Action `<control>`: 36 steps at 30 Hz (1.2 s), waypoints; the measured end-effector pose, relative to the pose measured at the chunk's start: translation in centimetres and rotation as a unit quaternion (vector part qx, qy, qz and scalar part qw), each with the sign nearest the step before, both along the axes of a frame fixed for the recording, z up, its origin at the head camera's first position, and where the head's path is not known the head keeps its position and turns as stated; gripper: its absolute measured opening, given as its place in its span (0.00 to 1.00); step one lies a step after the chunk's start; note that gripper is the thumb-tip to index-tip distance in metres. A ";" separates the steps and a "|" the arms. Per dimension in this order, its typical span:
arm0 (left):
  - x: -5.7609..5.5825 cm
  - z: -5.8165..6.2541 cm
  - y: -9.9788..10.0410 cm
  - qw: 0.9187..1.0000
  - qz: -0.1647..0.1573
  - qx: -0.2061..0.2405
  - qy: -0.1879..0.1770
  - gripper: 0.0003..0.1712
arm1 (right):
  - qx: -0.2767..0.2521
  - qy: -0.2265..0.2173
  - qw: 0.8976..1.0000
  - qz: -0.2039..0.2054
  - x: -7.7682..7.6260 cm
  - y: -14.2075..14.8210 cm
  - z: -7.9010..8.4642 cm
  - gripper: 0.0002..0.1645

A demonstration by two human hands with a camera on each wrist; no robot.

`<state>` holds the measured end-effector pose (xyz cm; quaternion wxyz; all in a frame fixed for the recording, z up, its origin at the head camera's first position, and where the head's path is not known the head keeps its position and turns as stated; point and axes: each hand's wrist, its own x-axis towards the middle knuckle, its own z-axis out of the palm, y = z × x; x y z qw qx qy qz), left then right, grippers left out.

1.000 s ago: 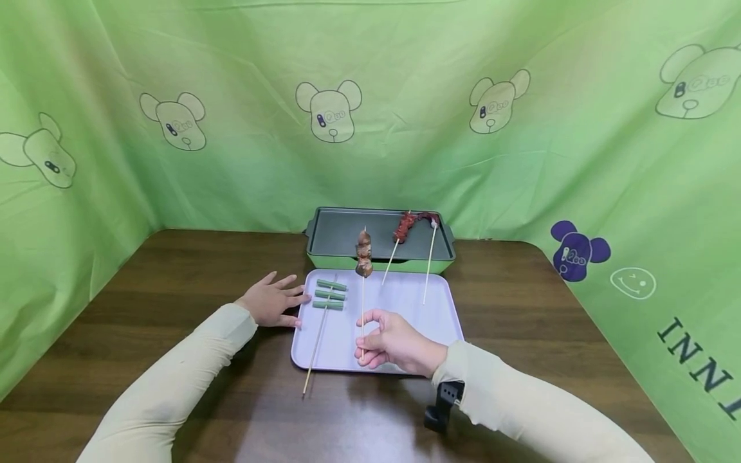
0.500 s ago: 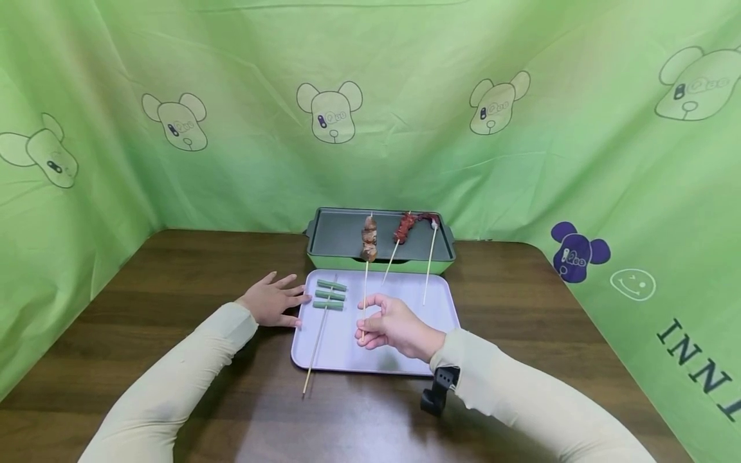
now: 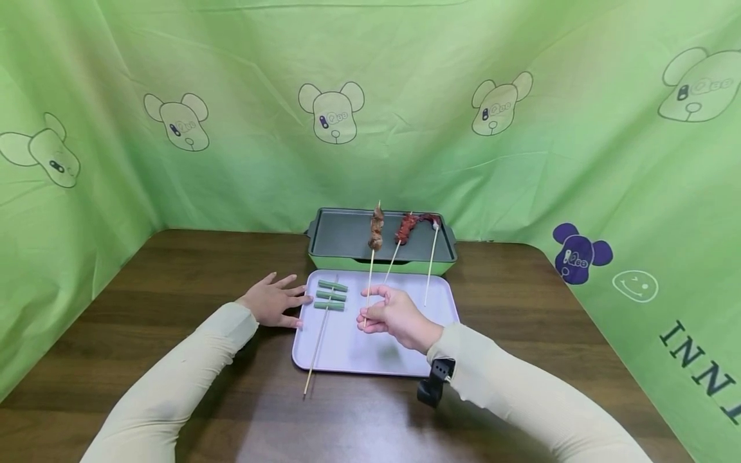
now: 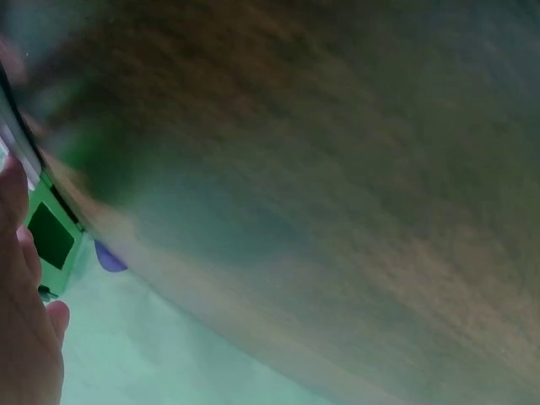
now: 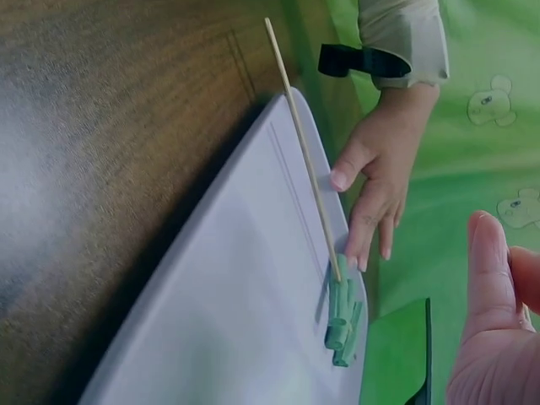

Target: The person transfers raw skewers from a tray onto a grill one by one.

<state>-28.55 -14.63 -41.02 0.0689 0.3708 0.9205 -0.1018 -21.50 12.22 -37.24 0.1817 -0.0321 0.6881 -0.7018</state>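
My right hand [image 3: 399,317] pinches the lower stick of a brown meat skewer [image 3: 376,230], whose meat end overlaps the grill pan [image 3: 341,241] in the head view. Fingers spread, my left hand [image 3: 274,301] rests at the left edge of the white tray [image 3: 347,354]. On the tray's left side lies a skewer of green vegetable pieces [image 3: 330,296], its stick sticking out past the front rim. A red meat skewer [image 3: 406,228] and a dark red skewer with a curled tip [image 3: 431,220] lie on the pan's right side, sticks pointing toward the tray.
The pan sits on a green base [image 3: 341,263] right behind the tray. All stand on a brown wooden table [image 3: 521,334]. A green printed curtain [image 3: 405,128] surrounds the back and sides. A black wrist device [image 3: 437,381] hangs at my right sleeve.
My right hand has moved forward and slightly right, carrying the brown meat skewer from over the tray to over the pan, left of the red one. The left hand stays still.
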 end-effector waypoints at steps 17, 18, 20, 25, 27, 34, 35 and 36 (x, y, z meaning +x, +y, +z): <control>-0.3 -0.2 0.0 1.000 0.006 0.001 -0.001 0.39 | -0.030 0.025 0.999 -0.021 -2.4 -0.2 1.5 0.23; -0.3 -0.2 0.0 1.000 0.004 0.001 -0.001 0.39 | -0.033 0.024 0.999 -0.023 -2.4 -0.1 1.6 0.23; -0.2 -0.1 0.0 1.000 0.003 0.001 -0.002 0.39 | -0.040 0.023 0.999 -0.027 -2.5 -0.1 1.8 0.23; -0.1 -0.1 0.1 1.000 0.002 0.005 -0.006 0.39 | -0.056 0.020 0.998 -0.034 -3.1 -0.1 2.3 0.26; -0.2 -0.2 0.0 1.000 0.003 0.007 -0.009 0.39 | -0.057 0.016 0.998 -0.034 -3.4 -0.2 2.3 0.27; -0.1 -0.1 0.0 1.000 0.004 0.008 -0.010 0.39 | -0.047 0.013 0.997 -0.062 -5.1 -0.3 2.0 0.29; -0.1 -0.1 0.0 1.000 0.002 0.005 -0.007 0.39 | -0.047 0.013 0.997 -0.067 -5.3 -0.3 1.9 0.29; 0.0 0.0 0.0 1.000 0.001 0.002 -0.004 0.39 | -0.048 0.012 0.996 -0.072 -5.6 -0.3 1.9 0.29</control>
